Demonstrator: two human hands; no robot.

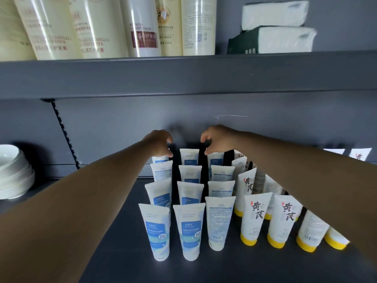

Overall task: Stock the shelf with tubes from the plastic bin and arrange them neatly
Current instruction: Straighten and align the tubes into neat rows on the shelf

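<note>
Several white tubes with blue labels stand cap-down in three rows on the dark grey shelf. To their right stand several white tubes with yellow caps. My left hand reaches to the back of the left row, fingers curled on the top of the rearmost tube. My right hand reaches to the back of the right blue row, fingers curled on the top of its rearmost tube. The plastic bin is out of view.
A shelf above carries tall cream conditioner bottles and tissue packs. A stack of white bowls sits at the far left of the lower shelf. More tubes show at the far right back.
</note>
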